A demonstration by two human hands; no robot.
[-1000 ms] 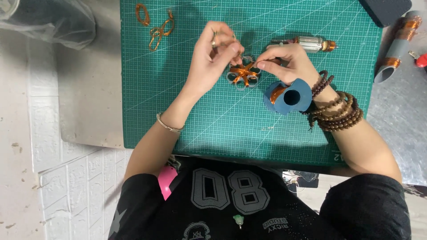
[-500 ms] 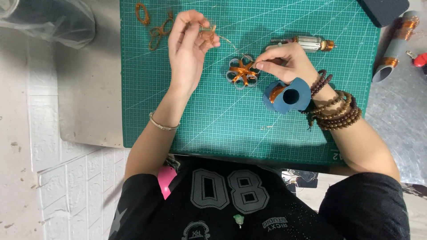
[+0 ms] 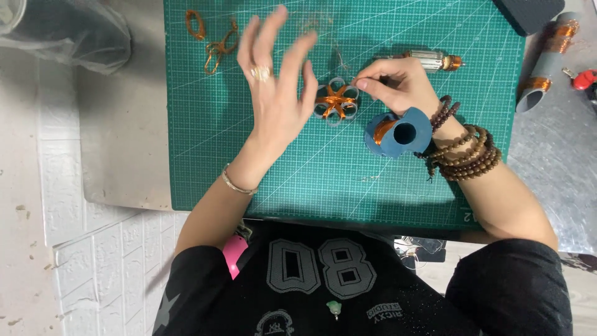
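Note:
A small grey flower-shaped core wound with copper wire (image 3: pixel 336 100) lies on the green cutting mat (image 3: pixel 249 155). My right hand (image 3: pixel 395 84) rests beside it and pinches a thin copper wire at the core's upper right edge. My left hand (image 3: pixel 277 93) hovers above the mat just left of the core, fingers spread and blurred, with a ring on one finger; a fine strand of wire shows faintly near its fingertips. A blue spool with copper wire (image 3: pixel 398 132) stands under my right wrist, which wears brown bead bracelets.
Loose copper coils (image 3: pixel 213 38) lie at the mat's top left. A motor armature (image 3: pixel 429 61) sits behind my right hand. Grey tubes with copper windings (image 3: pixel 546 59) and a red object (image 3: pixel 584 79) are at the right. A clear plastic bag (image 3: pixel 62 28) lies top left.
My left hand left the core, swung up and left with the wire strand, then came back nearer with fingers spread. The right hand stayed pinching at the core.

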